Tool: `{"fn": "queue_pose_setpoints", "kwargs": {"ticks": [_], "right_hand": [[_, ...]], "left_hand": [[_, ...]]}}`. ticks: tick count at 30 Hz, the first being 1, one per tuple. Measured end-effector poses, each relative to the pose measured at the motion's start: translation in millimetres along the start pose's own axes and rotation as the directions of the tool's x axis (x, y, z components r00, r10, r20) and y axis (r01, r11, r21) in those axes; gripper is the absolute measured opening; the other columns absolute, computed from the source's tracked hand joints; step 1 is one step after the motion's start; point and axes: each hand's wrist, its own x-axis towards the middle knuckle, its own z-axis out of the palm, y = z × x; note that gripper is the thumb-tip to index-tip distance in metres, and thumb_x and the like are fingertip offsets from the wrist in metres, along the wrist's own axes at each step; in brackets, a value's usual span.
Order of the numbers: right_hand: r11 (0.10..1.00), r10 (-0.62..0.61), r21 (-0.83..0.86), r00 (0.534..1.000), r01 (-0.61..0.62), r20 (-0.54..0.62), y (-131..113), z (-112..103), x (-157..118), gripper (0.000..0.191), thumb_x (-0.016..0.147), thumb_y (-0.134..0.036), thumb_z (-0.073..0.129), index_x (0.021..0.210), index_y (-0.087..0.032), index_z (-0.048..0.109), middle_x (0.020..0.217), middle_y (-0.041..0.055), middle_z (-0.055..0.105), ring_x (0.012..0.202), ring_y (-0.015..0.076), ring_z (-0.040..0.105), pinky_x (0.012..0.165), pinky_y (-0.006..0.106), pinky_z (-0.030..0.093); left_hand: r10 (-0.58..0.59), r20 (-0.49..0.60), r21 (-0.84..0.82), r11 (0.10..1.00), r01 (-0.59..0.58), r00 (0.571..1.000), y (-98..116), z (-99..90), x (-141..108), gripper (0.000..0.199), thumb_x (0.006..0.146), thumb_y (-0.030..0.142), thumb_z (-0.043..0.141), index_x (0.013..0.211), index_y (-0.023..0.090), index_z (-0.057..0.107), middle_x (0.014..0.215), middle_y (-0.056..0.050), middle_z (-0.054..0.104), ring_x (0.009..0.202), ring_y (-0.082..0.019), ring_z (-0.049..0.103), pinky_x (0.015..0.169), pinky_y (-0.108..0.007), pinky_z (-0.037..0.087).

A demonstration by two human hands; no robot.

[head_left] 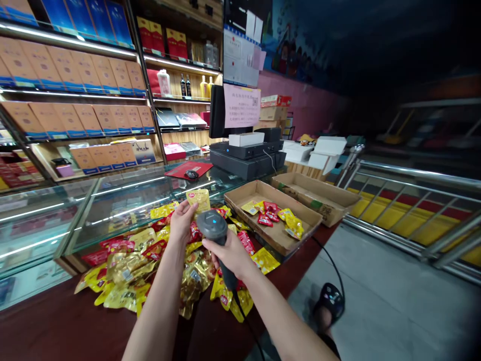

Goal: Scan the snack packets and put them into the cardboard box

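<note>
Between its fingers and thumb, my left hand [181, 220] pinches a yellow snack packet [199, 199], held upright above the pile. My right hand [235, 255] is wrapped round the handle of a dark grey barcode scanner [212, 225]. The scanner's head is close to the packet, and a small blue light glows on top. A black cable [240, 308] runs down from its handle. Below both hands spreads a heap of yellow, gold and red snack packets [128, 268]. To the right, a shallow cardboard box [240, 193] holds several red and yellow packets [268, 213].
Behind the box stands a second cardboard tray [319, 188]. A till [246, 160] with a monitor [217, 113] and a mouse [191, 174] are at the back. A glass display case [124, 195] lies left, below stocked shelves. Metal railings [413, 210] are at right.
</note>
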Motion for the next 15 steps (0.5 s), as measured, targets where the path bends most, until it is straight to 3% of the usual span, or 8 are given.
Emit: {"fn": "queue_pose_setpoints", "kwargs": {"ticks": [3, 7, 10, 15], "right_hand": [[0.997, -0.071, -0.033, 0.995, 0.069, -0.063, -3, -1, -4, 0.018, 0.07, -0.038, 0.068, 0.078, -0.024, 0.06, 0.046, -0.003, 0.054, 0.04, 0.0142, 0.048, 0.041, 0.027, 0.038], [0.986, -0.163, -0.061, 0.984, 0.158, -0.079, 0, 2, -14, 0.024, 0.07, -0.038, 0.067, 0.086, -0.02, 0.064, 0.054, -0.0011, 0.06, 0.055, 0.0168, 0.058, 0.053, 0.027, 0.045], [0.983, -0.172, -0.086, 0.981, 0.165, -0.091, 4, 7, -20, 0.023, 0.072, -0.038, 0.065, 0.083, -0.018, 0.064, 0.054, -0.0007, 0.06, 0.059, 0.0168, 0.06, 0.056, 0.026, 0.046], [0.983, -0.141, -0.136, 0.985, 0.127, -0.102, 12, 8, -19, 0.02, 0.073, -0.037, 0.062, 0.075, -0.018, 0.063, 0.049, -0.0019, 0.057, 0.051, 0.0145, 0.056, 0.051, 0.024, 0.044]], "left_hand": [[0.077, -0.031, 0.0, 0.997, -0.077, 0.997, 16, -1.1, 1, 0.048, 0.062, 0.03, 0.077, 0.106, 0.019, 0.062, 0.099, -0.005, 0.071, 0.088, -0.019, 0.067, 0.079, -0.027, 0.051], [0.097, -0.121, 0.021, 0.995, -0.096, 0.988, 29, -3.3, 1, 0.051, 0.06, 0.03, 0.079, 0.107, 0.017, 0.064, 0.095, -0.005, 0.072, 0.085, -0.019, 0.067, 0.076, -0.027, 0.052], [0.081, -0.139, 0.004, 0.997, -0.081, 0.987, 27, -3.6, 1, 0.051, 0.058, 0.028, 0.08, 0.105, 0.016, 0.065, 0.091, -0.005, 0.072, 0.08, -0.018, 0.068, 0.074, -0.028, 0.052], [-0.019, -0.109, 0.01, 1.0, 0.02, 0.994, 8, -0.4, 2, 0.047, 0.057, 0.027, 0.081, 0.1, 0.016, 0.066, 0.088, -0.006, 0.073, 0.075, -0.019, 0.069, 0.071, -0.031, 0.054]]}}
